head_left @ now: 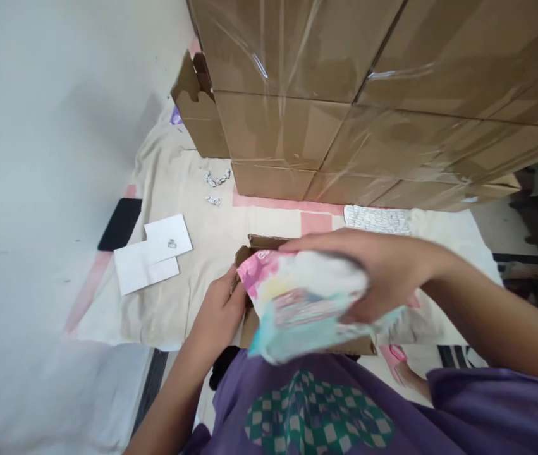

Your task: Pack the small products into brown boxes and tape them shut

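Observation:
A soft plastic packet (297, 309) in pink, white and teal is tilted over a small open cardboard box (269, 240). My right hand (382, 272) grips the packet from its right side, fingers over the top; motion blurs its print, so I cannot read what it contains. With fingers closed, my left hand (221, 309) holds the left edge of the box, right beside the packet's pink corner. Most of the box's inside is hidden beneath the packet.
Tall stacked cartons (287, 126) wrapped in clear film rise behind the box. To the left lie white papers (148, 268) and a black phone-like slab (120, 224). Crumpled foil strips (216, 178) and a patterned white sheet (377, 220) rest on the cloth (202, 240).

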The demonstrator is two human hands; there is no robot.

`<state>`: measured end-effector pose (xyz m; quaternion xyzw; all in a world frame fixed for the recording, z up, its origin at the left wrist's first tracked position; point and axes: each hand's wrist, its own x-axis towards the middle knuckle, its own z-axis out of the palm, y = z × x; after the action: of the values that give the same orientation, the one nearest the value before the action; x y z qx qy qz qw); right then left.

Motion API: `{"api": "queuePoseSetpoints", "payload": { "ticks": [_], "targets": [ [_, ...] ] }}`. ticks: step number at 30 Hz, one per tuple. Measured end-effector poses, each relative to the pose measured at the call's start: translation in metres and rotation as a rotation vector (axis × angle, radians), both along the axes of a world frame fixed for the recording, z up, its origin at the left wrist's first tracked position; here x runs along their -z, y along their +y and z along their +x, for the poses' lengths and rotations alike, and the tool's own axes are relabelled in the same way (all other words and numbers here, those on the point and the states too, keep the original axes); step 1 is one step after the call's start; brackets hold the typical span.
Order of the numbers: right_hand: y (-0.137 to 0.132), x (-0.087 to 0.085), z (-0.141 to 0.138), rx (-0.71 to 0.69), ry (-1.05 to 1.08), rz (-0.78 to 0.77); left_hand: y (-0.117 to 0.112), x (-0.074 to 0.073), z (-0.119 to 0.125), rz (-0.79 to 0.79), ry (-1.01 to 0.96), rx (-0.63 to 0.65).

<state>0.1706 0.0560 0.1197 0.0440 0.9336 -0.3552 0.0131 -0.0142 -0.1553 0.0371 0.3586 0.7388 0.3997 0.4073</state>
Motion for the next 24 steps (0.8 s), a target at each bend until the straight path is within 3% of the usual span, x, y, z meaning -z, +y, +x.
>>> {"api": "queuePoseSetpoints", "payload": {
  "ticks": [2,5,11,14,18,20,21,23,24],
  "targets": [
    [-0.014,0.010,-0.011,-0.105,-0.158,0.198,-0.001,0.002,-0.001,-0.012,0.025,-0.003],
    [-0.030,0.038,-0.021,-0.122,-0.263,0.497,-0.003,0.005,-0.001,-0.044,0.047,-0.002],
    [-0.038,0.088,-0.028,-0.195,-0.327,0.587,-0.002,0.005,0.000,-0.022,0.058,0.011],
    [-0.039,0.092,-0.030,-0.169,-0.379,0.567,-0.001,0.005,0.001,-0.011,0.069,0.021],
    [-0.034,0.065,-0.010,-0.080,-0.291,0.372,-0.008,0.013,0.002,0.004,0.023,0.013],
    [-0.030,0.047,0.018,0.115,-0.061,0.304,-0.012,0.022,0.001,0.129,-0.133,0.051],
    [-0.027,0.042,0.035,0.285,0.109,0.290,-0.013,0.027,0.000,0.192,-0.217,0.064],
    [-0.024,0.045,0.073,0.767,0.496,0.248,-0.010,0.036,-0.001,0.233,-0.291,0.037],
    [-0.024,0.055,0.091,1.028,0.647,0.215,-0.007,0.040,-0.002,0.210,-0.277,0.010]
  ]
}}
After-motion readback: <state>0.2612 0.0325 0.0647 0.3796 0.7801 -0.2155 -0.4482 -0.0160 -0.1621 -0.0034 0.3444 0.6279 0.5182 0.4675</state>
